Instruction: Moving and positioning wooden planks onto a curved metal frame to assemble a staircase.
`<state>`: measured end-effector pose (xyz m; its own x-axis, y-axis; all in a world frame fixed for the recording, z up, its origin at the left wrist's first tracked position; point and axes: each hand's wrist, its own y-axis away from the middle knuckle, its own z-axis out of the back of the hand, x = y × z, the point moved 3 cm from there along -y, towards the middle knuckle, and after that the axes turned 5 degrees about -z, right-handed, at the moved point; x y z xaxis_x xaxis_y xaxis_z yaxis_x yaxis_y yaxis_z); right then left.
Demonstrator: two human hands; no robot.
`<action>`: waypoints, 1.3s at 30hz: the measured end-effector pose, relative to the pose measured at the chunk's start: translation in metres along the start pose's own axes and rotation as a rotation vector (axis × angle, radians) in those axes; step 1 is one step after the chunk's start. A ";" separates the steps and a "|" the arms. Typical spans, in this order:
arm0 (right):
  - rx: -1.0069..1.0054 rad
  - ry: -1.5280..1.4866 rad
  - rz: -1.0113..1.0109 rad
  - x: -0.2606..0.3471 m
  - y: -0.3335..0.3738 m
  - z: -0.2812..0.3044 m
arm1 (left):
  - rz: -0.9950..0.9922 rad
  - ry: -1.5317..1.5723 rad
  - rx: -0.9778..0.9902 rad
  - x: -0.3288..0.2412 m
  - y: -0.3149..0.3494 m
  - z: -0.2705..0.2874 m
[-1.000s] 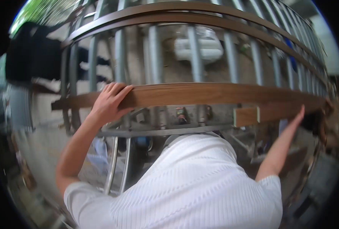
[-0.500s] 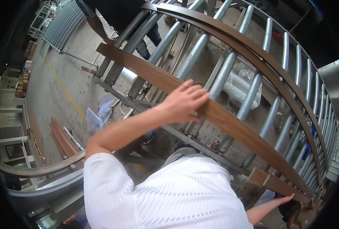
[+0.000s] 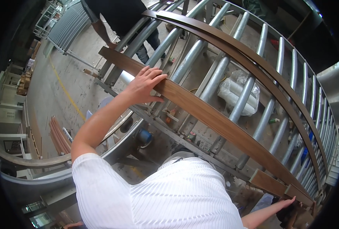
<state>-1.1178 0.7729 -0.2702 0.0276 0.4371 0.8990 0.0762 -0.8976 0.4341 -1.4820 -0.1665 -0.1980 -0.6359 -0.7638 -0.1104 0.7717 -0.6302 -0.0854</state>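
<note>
A long brown wood-grain board [image 3: 215,118] lies slantwise across the metal rollers in front of me. My left hand [image 3: 148,84] rests on its upper left part, fingers laid flat over the face and thumb apart beside the near edge. Far to the lower right, my right hand [image 3: 288,201] is stretched out with its fingers extended, next to a short brown piece [image 3: 297,194]. Whether it touches that piece I cannot tell. Another short brown board [image 3: 269,183] lies beside the long board's right end.
Two narrow dark brown strips [image 3: 249,63] lie over the far side of the rollers [image 3: 217,78]. A person [image 3: 120,17] stands at the far left end, a hand near the board's tip. Wrapped white rolls [image 3: 238,93] sit below the rollers. A curved metal rail [image 3: 36,162] is at left.
My left hand has slid left along the long board. At the lower right, the short piece by my right hand now shows apart from the other short board. The view has shifted slightly.
</note>
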 end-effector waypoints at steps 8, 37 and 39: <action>-0.088 0.227 0.064 -0.012 0.015 0.025 | -0.144 0.123 0.006 -0.025 -0.040 -0.006; -0.333 -0.089 0.399 -0.067 0.134 -0.076 | -0.206 0.637 0.208 -0.182 -0.117 -0.016; -0.332 0.044 0.466 -0.073 0.146 -0.087 | -0.241 0.649 0.198 -0.230 -0.136 0.008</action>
<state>-1.1952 0.6047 -0.2675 -0.0585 -0.0054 0.9983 -0.2516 -0.9676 -0.0200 -1.4409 0.0941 -0.1525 -0.6105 -0.4018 -0.6825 0.5557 -0.8313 -0.0077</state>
